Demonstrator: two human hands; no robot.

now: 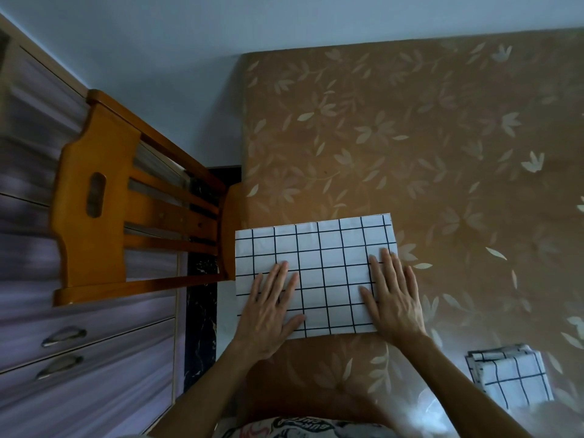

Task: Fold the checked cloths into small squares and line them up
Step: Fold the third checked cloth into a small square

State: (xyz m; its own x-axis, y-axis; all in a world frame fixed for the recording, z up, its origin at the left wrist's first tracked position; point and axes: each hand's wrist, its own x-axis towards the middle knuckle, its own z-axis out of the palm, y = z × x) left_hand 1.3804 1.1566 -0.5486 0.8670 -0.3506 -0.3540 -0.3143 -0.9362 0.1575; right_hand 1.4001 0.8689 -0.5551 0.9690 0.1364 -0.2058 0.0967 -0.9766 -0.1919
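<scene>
Both hands lie flat on the checked cloth [319, 257], fingers straight and a little spread, gripping nothing. The left hand [271, 308] rests on the cloth's near left part, with its wrist off the near edge. The right hand [392, 298] covers the cloth's right edge, its outer fingers reaching onto the bare worktop [410, 137]. The two hands are well apart, with several squares of the pattern showing between them. The cloth (white with a dark grid) is spread as a wide rectangle on the near left part of the worktop, and its left edge lies right at the worktop's left edge. The worktop has a brown covering printed with pale leaves and flowers. To the right and nearer the person, well apart from the hands, sits a folded cloth [512, 377] of the same pattern, a small, slightly untidy square with its layers showing at one edge. A wooden chair [104, 200] stands just beside the worktop's left edge, its back turned away from the cloth. Beyond the chair is a cabinet of drawers [79, 358] with metal handles. A printed shirt [284, 429] shows at the bottom of the view.
</scene>
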